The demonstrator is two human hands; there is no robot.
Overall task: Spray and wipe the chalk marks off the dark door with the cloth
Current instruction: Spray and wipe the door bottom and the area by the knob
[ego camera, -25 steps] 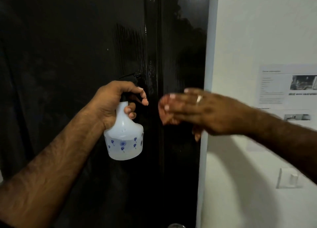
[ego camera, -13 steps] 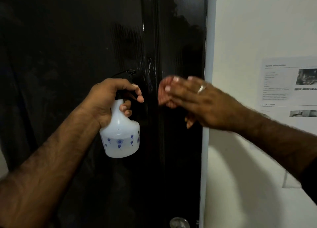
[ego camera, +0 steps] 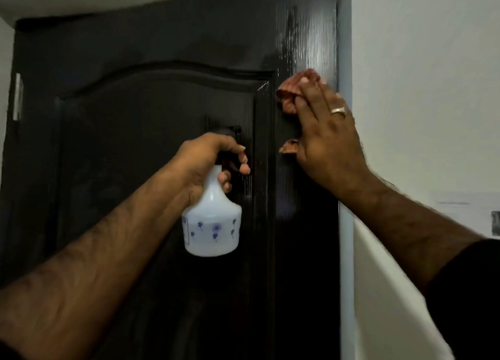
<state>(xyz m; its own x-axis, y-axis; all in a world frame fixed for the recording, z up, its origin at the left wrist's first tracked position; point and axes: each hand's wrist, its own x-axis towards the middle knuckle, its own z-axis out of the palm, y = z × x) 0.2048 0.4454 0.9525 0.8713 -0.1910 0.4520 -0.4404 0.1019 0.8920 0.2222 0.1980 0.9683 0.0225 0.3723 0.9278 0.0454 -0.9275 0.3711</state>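
Observation:
The dark panelled door (ego camera: 140, 148) fills the left and middle of the head view, glossy and wet along its right stile. My right hand (ego camera: 327, 140) lies flat with straight fingers, pressing a reddish cloth (ego camera: 295, 87) against that stile near the frame; the cloth peeks out above and left of the fingers. My left hand (ego camera: 208, 162) grips the neck and black trigger of a white spray bottle (ego camera: 212, 224) with small blue flowers, held upright in front of the door panel. No chalk marks show clearly.
A white wall (ego camera: 422, 89) runs along the right of the door frame, with a printed paper sheet (ego camera: 487, 219) at the right edge. A pale hinge or fitting (ego camera: 17, 97) sits on the door's left edge. The ceiling shows above.
My right hand has moved up the right stile with the cloth, fingers now pointing up. The view has tilted up to show the door's top. The left hand still holds the bottle.

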